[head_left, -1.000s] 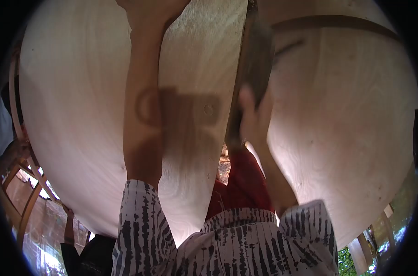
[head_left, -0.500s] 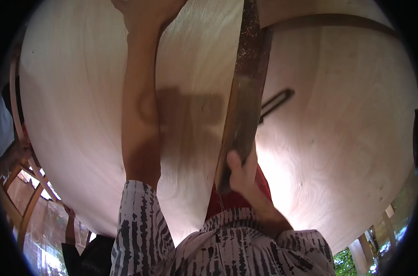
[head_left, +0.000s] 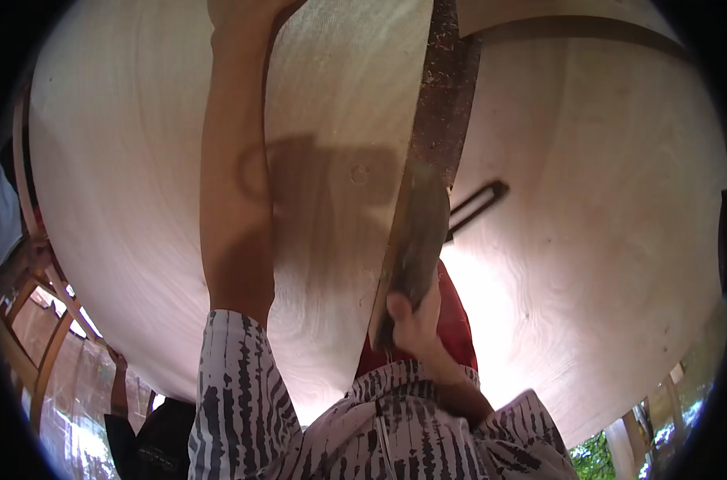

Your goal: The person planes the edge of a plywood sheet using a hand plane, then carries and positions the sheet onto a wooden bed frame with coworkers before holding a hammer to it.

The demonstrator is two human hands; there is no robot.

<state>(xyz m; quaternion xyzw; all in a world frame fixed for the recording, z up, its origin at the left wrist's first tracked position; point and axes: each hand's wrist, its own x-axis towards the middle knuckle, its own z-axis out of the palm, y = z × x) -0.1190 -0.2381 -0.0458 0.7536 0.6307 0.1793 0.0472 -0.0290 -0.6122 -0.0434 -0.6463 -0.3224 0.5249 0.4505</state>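
Observation:
My right hand point(head_left: 418, 320) is wrapped round the lower end of a long, dark, flat tool point(head_left: 418, 232), its thumb on the near face. The tool lies along the edge of a pale wooden sheet point(head_left: 331, 264), over a dark strip point(head_left: 445, 96) dotted with light flecks. A thin dark looped metal piece point(head_left: 477, 210) sticks out to the right beside the tool. My left forearm point(head_left: 237, 160) reaches up over the sheet; only the wrist end of my left hand point(head_left: 255, 10) shows at the top edge, and its fingers are out of frame.
Another pale wooden sheet point(head_left: 587, 208) curves away on the right. At the lower left are a person in dark clothing point(head_left: 165, 440) and a wooden lattice frame point(head_left: 50, 352). Another person's hand point(head_left: 37, 252) is at the left edge. Red cloth point(head_left: 455, 320) shows below the tool.
My right hand and the tool have moved down along the edge towards my body, uncovering more of the flecked strip. The looped piece now shows clearly. My left arm has shifted slightly up and left.

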